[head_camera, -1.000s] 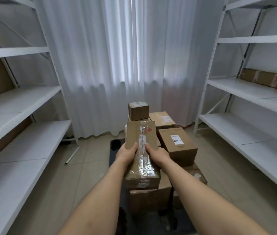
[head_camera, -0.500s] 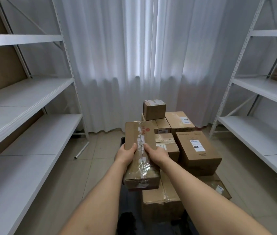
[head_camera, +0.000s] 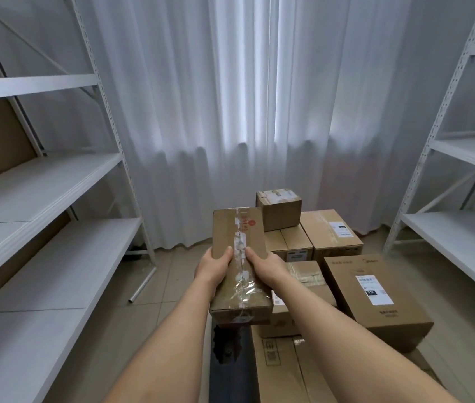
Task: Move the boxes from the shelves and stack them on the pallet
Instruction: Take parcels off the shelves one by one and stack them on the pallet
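White metal shelves [head_camera: 56, 199] line the left wall, their boards bare, with brown cardboard showing behind the frame. A loose metal tube [head_camera: 142, 285] lies on the tiled floor beside the shelf foot.

At centre, a person's two bare forearms reach forward, carrying a long, narrow cardboard box [head_camera: 240, 264] above the left edge of the dark pallet [head_camera: 230, 370]. The box's long axis runs away from the person, toward the white curtain [head_camera: 230, 112]; its far end is tipped upward and its near end sits lower, facing the camera. A strip of clear tape with a red mark runs lengthwise along the top face. The left hand [head_camera: 213, 267] grips the box's left side, thumb curled over the top face. The right hand [head_camera: 265, 267] grips the right side the same way, thumb on the tape. The box touches none of the others.

To the right, more boxes are stacked on the pallet: a small cube-like box [head_camera: 280, 209] sits highest at the back, a flat box [head_camera: 331, 232] with a label lies beside it, and a tall box [head_camera: 376, 298] with a white shipping label stands nearest the right edge. A large box [head_camera: 283, 370] lies low at the front.

Further white shelves [head_camera: 457, 234] stand along the right wall.
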